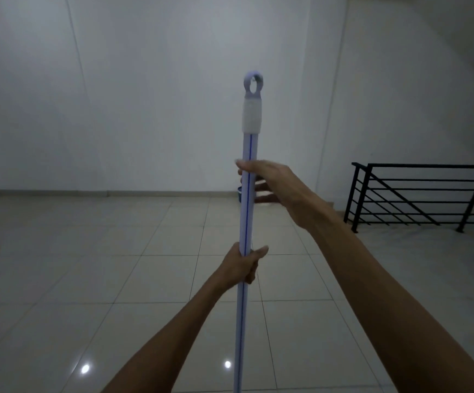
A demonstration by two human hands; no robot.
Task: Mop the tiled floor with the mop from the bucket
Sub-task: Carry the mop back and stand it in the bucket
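With the left hand [243, 266] clenched around the pale lilac, blue-striped mop pole [246, 211] and the right hand [267, 180] loose-fingered beside it, the upright pole could tip sideways.

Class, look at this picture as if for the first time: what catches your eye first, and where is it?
The pale lilac mop handle with a ring-shaped end stands upright at centre. The left hand is clamped around it low down; the right hand, fingers spread, touches it higher up. A black metal railing stands at the right, over the glossy tiled floor.
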